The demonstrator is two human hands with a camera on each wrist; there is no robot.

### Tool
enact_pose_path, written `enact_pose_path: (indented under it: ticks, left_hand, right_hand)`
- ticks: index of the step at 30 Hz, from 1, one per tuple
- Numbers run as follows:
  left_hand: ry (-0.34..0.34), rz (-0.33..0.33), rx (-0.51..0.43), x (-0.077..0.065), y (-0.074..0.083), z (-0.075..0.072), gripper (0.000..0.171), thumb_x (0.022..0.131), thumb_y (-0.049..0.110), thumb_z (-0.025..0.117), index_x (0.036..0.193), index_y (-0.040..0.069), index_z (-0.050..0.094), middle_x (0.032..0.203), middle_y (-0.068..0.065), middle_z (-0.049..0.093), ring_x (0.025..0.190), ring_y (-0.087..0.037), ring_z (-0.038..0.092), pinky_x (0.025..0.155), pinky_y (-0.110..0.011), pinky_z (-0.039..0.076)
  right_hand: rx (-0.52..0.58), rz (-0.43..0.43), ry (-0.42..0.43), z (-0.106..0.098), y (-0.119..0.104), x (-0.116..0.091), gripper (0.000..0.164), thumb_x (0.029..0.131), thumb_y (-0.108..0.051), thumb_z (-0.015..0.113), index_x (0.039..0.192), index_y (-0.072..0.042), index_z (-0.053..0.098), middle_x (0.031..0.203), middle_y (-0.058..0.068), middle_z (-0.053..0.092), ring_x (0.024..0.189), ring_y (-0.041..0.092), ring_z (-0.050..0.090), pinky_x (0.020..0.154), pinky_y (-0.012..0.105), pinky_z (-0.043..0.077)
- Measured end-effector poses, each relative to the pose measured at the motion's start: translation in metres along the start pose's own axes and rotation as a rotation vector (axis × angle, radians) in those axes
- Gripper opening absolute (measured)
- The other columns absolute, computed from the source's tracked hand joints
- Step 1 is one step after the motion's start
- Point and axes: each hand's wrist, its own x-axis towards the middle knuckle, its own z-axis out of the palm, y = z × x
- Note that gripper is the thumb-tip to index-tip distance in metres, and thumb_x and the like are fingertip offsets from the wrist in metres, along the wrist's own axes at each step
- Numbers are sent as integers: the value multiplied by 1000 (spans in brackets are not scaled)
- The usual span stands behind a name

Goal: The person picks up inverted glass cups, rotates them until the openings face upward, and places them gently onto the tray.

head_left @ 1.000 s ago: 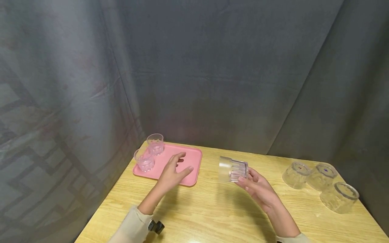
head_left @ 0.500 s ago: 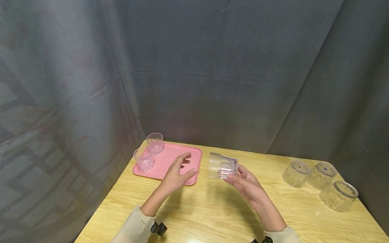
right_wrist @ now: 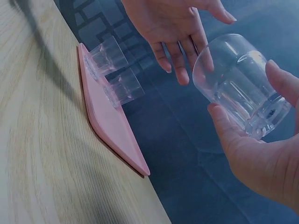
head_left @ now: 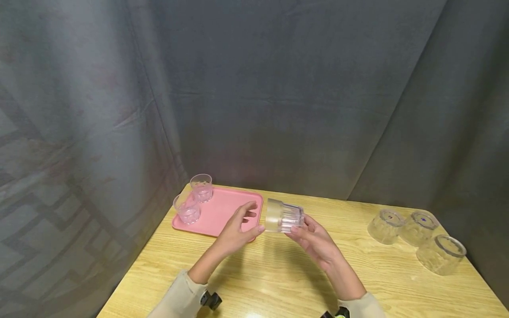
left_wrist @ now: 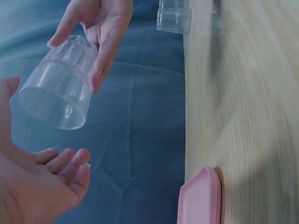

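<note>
While our right hand (head_left: pixel 318 240) holds the glass (head_left: pixel 283 216) on its side above the table (head_left: pixel 278 282), fingers and thumb curled round its ribbed base, the mouth faces left toward our left hand (head_left: pixel 238 227). That hand waits just beside the rim with fingers spread and relaxed; in the left wrist view a small gap shows between its fingertips (left_wrist: pixel 74 163) and the glass (left_wrist: pixel 58 86), so we see no contact there.

Below and near the hands the wood lies bare across the middle of the table. The tray (head_left: pixel 222 212) sits at the far left corner, its left and far edges close to the table edge and the curtain (head_left: pixel 278 97). Two small cups (head_left: pixel 195 198) stand upright along its left side; the tray's right half is bare, partly under our left hand. At the far right, three upturned glasses (head_left: pixel 417 238) cluster near the table's right edge, well apart from the hands.

Our left palm hides part of the tray's near right corner in the head view. Both wrist views cut off our own hands at the frame edge. Clear plastic against grey cloth makes the held glass's rim hard to trace, and we cannot tell what the coloured marks on the upturned glasses are.
</note>
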Motion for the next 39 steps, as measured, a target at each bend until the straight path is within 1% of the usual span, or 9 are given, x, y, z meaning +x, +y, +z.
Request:
enact_pose_path:
  ticks: [6, 9, 14, 20, 24, 27, 31, 36, 39]
  left_hand:
    - [-22, 3, -3, 1, -1, 4, 72, 92, 23, 74, 152, 4, 39, 146, -16, 52, 124, -30, 57, 103, -51, 45]
    - [-25, 2, -5, 2, 0, 6, 73, 92, 22, 75, 152, 2, 38, 142, -17, 55, 122, -30, 58, 101, -49, 46]
    - [-34, -22, -19, 4, 1, 9, 76, 91, 26, 75, 152, 0, 38, 135, -16, 59, 115, -29, 58, 98, -45, 48]
    - [-52, -53, -27, 7, -2, 12, 76, 91, 31, 75, 150, -3, 40, 125, -14, 61, 105, -21, 57, 93, -38, 48]
    - [-69, -74, -81, 8, -1, 12, 76, 90, 30, 75, 149, -3, 40, 121, -12, 61, 102, -18, 56, 91, -33, 49]
    - [-97, -81, -149, 9, -1, 12, 77, 91, 30, 75, 150, -4, 39, 121, -15, 61, 103, -22, 59, 89, -31, 52]
    - [-119, -108, -201, 11, -2, 13, 80, 92, 32, 73, 151, -5, 34, 124, -18, 61, 105, -24, 61, 85, -30, 55]
    - [-137, -150, -258, 14, -3, 14, 79, 93, 27, 73, 152, -7, 32, 128, -22, 60, 106, -23, 62, 85, -30, 54]
    - [-137, -162, -284, 16, -4, 14, 77, 93, 22, 73, 150, -9, 33, 127, -22, 60, 102, -21, 61, 80, -28, 53]
  right_hand:
    - [24, 10, -6, 4, 3, 4, 74, 92, 4, 63, 154, 5, 23, 138, 8, 53, 121, 18, 61, 107, 35, 47]
    - [33, 17, -5, 7, 3, 5, 78, 91, 4, 65, 156, 4, 22, 142, 11, 50, 123, 19, 60, 108, 35, 47]
    - [34, 27, -4, 12, 3, 5, 78, 90, 4, 66, 156, 4, 22, 142, 11, 50, 122, 18, 60, 107, 35, 47]
    - [43, 24, -13, 14, 5, 5, 77, 91, 5, 64, 156, 4, 23, 140, 8, 52, 121, 17, 60, 107, 34, 47]
    - [52, 19, -34, 14, 6, 4, 74, 93, 4, 62, 155, 4, 22, 136, 5, 56, 120, 16, 61, 107, 33, 47]
    - [68, 16, -55, 14, 7, 5, 71, 95, 4, 59, 155, 5, 21, 133, 3, 58, 119, 15, 62, 108, 33, 47]
    - [89, 13, -70, 13, 8, 5, 71, 96, 3, 60, 155, 7, 20, 132, 3, 60, 119, 15, 63, 107, 32, 47]
    - [95, 15, -79, 14, 9, 6, 73, 97, 0, 62, 156, 6, 19, 135, 3, 60, 120, 14, 63, 107, 31, 46]
    - [92, 15, -88, 14, 10, 8, 73, 98, -1, 61, 156, 6, 18, 135, 3, 59, 120, 14, 63, 108, 32, 46]
